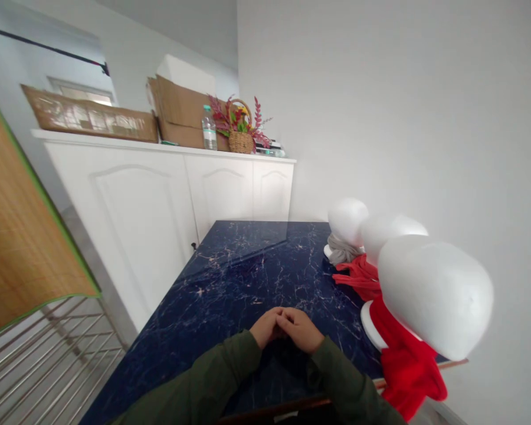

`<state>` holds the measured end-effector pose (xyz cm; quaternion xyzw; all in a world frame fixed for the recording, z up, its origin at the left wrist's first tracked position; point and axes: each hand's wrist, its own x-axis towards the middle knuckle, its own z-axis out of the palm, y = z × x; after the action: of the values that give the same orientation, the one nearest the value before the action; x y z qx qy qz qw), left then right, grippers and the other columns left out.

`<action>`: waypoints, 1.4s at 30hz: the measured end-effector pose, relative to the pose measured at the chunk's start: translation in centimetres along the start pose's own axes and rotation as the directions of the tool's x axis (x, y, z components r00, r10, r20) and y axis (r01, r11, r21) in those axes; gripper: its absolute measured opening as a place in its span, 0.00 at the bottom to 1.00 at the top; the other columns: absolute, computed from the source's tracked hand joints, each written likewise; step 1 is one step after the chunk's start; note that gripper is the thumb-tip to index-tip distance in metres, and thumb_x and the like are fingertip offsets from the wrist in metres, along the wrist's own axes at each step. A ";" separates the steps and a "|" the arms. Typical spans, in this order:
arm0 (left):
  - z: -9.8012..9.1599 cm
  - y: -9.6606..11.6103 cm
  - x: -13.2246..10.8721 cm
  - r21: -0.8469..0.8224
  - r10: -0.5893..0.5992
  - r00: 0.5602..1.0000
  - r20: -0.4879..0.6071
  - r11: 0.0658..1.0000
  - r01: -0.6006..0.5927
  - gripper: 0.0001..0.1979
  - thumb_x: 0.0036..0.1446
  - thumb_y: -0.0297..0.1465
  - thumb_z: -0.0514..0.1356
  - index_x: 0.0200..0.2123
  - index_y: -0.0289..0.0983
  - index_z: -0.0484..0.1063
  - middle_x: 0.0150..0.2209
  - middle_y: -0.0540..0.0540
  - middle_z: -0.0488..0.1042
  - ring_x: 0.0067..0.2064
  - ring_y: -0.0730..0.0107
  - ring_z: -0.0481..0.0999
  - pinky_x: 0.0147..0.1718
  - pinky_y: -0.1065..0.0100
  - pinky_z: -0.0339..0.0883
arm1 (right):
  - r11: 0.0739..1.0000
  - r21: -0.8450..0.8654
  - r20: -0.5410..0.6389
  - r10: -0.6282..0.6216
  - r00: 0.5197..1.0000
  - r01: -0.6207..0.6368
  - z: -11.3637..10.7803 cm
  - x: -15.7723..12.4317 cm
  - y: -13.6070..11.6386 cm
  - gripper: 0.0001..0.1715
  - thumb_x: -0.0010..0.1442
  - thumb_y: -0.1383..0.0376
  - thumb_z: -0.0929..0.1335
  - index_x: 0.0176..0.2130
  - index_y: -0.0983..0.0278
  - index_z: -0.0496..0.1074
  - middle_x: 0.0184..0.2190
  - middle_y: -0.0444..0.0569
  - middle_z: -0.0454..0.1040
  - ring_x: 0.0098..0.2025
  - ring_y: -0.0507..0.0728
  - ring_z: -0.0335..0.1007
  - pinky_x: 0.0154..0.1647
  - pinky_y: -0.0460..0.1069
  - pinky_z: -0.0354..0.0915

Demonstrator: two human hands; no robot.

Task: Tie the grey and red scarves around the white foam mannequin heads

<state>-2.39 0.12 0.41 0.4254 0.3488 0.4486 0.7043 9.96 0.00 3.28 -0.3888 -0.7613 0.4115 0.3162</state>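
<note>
My left hand (265,328) and my right hand (302,330) rest together near the front edge of a dark blue marble-patterned table (248,265). Their fingers are curled in and meet at the middle, with no object showing between them. To the right stand three white mannequin heads. The nearest head (433,289) has a bright red scarf (407,366) around its neck. Behind it, another head (392,230) wears a red cloth (360,276). The farthest head (347,219) has a grey scarf (343,250).
Beyond the table a white cabinet (137,195) carries cardboard boxes (183,112), a plastic bottle (209,128) and a flower basket (241,141). At left are a metal rack (71,348) and a wood-patterned mat (22,236). A plain wall (380,106) borders the right side.
</note>
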 end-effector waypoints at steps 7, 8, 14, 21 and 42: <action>-0.7 -0.3 0.5 0.080 -0.061 0.998 0.010 0.995 0.060 0.12 0.42 0.30 0.53 0.34 0.32 0.66 0.22 0.48 0.68 0.20 0.73 0.67 0.22 0.70 0.59 | 0.968 0.251 0.082 0.002 0.997 -0.023 0.8 -0.3 2.5 0.19 0.57 0.52 0.59 0.29 0.65 0.63 0.21 0.42 0.64 0.21 0.48 0.59 0.22 0.44 0.56; -0.7 -0.3 0.3 0.089 -0.053 0.999 0.003 0.995 0.053 0.12 0.43 0.30 0.53 0.33 0.32 0.66 0.23 0.48 0.69 0.21 0.73 0.67 0.23 0.70 0.60 | 0.972 0.235 0.072 -0.014 0.997 -0.003 0.7 -0.5 2.3 0.19 0.57 0.53 0.59 0.28 0.65 0.63 0.22 0.43 0.64 0.22 0.48 0.59 0.23 0.44 0.56; -0.4 0.1 -0.1 0.070 -0.034 0.999 0.023 0.997 0.033 0.11 0.43 0.29 0.53 0.32 0.32 0.66 0.27 0.45 0.70 0.27 0.69 0.70 0.28 0.66 0.63 | 0.994 0.013 -0.005 -0.107 0.994 0.107 0.5 -0.7 1.3 0.18 0.60 0.58 0.58 0.25 0.65 0.65 0.23 0.44 0.65 0.27 0.50 0.60 0.29 0.45 0.57; -0.2 0.3 0.0 0.051 -0.054 0.999 0.004 0.997 0.054 0.10 0.41 0.28 0.54 0.30 0.32 0.67 0.26 0.48 0.70 0.28 0.70 0.70 0.30 0.66 0.64 | 0.995 -0.037 -0.010 -0.089 0.996 0.089 0.5 -0.8 1.5 0.18 0.60 0.58 0.57 0.26 0.65 0.64 0.22 0.43 0.64 0.27 0.50 0.61 0.29 0.45 0.58; -0.2 0.3 -0.3 0.071 -0.038 0.999 0.035 0.997 0.035 0.10 0.44 0.30 0.54 0.31 0.32 0.66 0.27 0.47 0.68 0.28 0.71 0.68 0.29 0.66 0.62 | 0.992 -0.023 -0.011 -0.124 0.992 0.124 0.4 -0.8 0.9 0.19 0.60 0.57 0.57 0.26 0.65 0.65 0.24 0.43 0.66 0.28 0.50 0.61 0.31 0.45 0.58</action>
<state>-2.73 0.00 0.67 0.4515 0.3592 0.4153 0.7033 10.40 -0.53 2.16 -0.3468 -0.7866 0.3800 0.3416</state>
